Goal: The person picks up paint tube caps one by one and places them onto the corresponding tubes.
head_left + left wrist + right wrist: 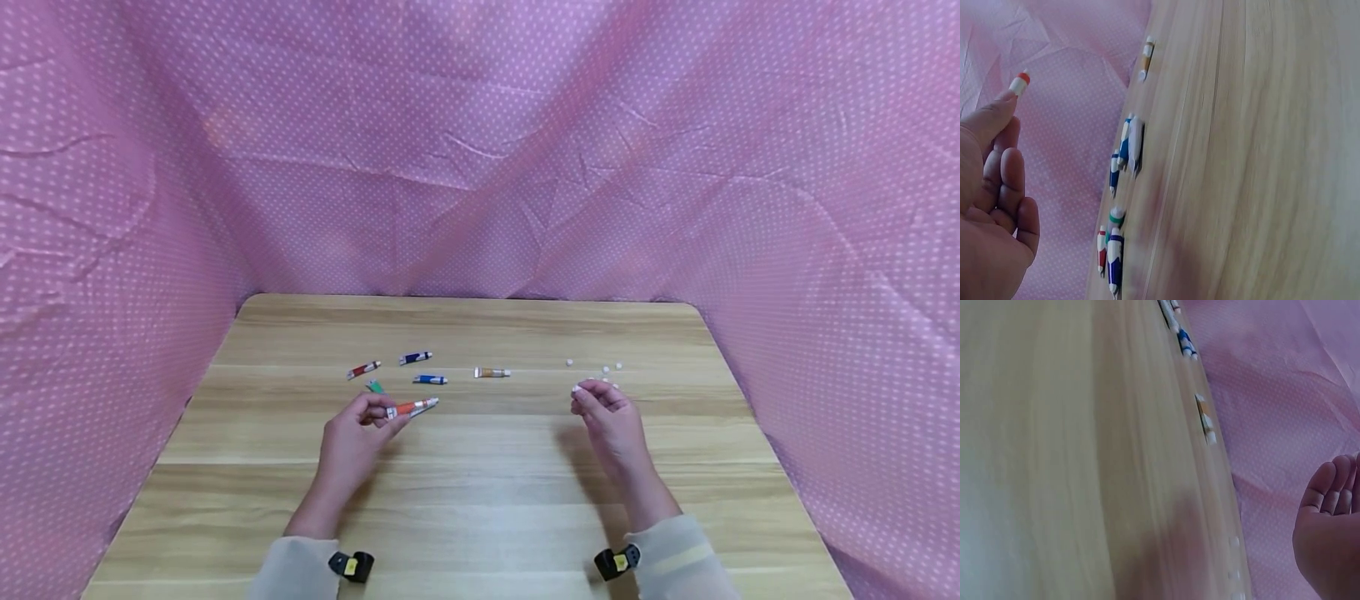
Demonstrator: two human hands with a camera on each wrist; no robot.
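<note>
My left hand (356, 433) holds an orange paint tube (408, 408) above the table between thumb and fingers, its tip pointing right. In the left wrist view the orange-banded end and thin bare nozzle of the paint tube (1020, 83) stick out past the thumb. My right hand (611, 425) pinches a small white cap (576, 390) between thumb and fingertips, above the table. Below and beyond the left hand lie a green tube (376, 387), a red tube (363, 370) and two blue tubes (430, 380). A purple tube (1115, 262) and a whitish tube (1135, 144) show in the left wrist view.
An ochre paint tube (492, 373) lies mid-table between the hands. Several small white caps (605, 369) are scattered beyond the right hand. The wooden table (480, 508) has pink dotted cloth (480, 167) hanging at its back and sides.
</note>
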